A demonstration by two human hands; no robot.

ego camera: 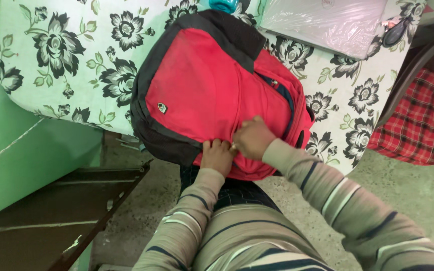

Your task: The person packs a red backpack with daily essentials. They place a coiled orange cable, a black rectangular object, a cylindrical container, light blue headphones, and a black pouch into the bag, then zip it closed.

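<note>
the red backpack [217, 95] lies flat at the centre of the frame on the floral bedsheet [61, 55], its lower edge overhanging. the left hand [217, 156] curls shut on the bottom fabric; the right hand [252, 138] pinches at the zipper seam beside it. it looks soft, floppy and fairly full, best gripped by seam or strap.

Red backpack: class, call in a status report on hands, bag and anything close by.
Left hand and right hand both closed on the red backpack at its near edge. Backpack lies on the floral bed sheet. Plastic-wrapped flat item beyond, apart.
</note>
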